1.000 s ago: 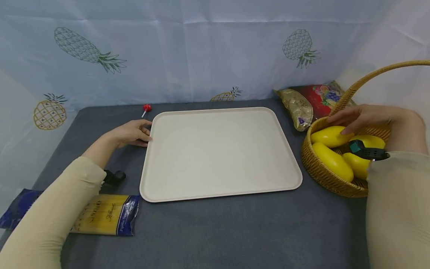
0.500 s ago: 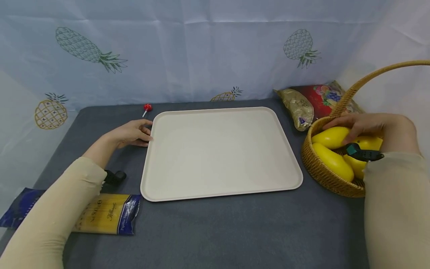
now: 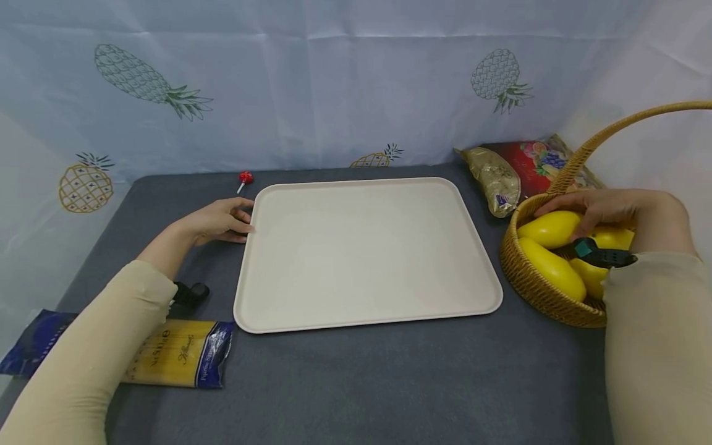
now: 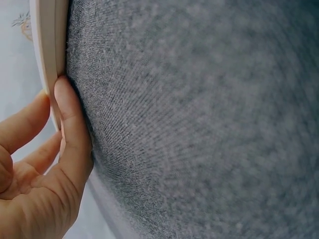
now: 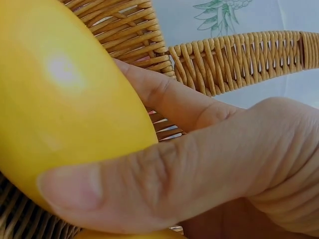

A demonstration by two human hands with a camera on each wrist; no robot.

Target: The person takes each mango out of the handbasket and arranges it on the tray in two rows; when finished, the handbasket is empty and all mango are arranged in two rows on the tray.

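Note:
A beige rectangular tray (image 3: 367, 253) lies on the dark cloth. At its left edge my left hand (image 3: 219, 221) pinches the rim, thumb on one side and fingers on the other, as the left wrist view shows. My right hand (image 3: 617, 207) reaches into a wicker basket (image 3: 523, 281) at the right. Its thumb and fingers grip a smooth yellow mango (image 5: 65, 94) from both sides. In the head view that mango (image 3: 547, 230) lies nearest the basket's far-left rim. Another mango (image 3: 550, 269) lies in front of it, and more yellow fruit is partly hidden by the hand and wrist strap.
A gold and red snack bag (image 3: 523, 164) lies behind the basket, whose tall handle (image 3: 589, 145) arches above. A red lollipop (image 3: 245, 178) lies beyond my left hand. A pasta packet (image 3: 178, 355) and a black object (image 3: 191, 294) lie by the left forearm.
My right hand has lowered into the basket and its thumb and fingers have closed round the mango. The left hand has stayed at the tray's edge.

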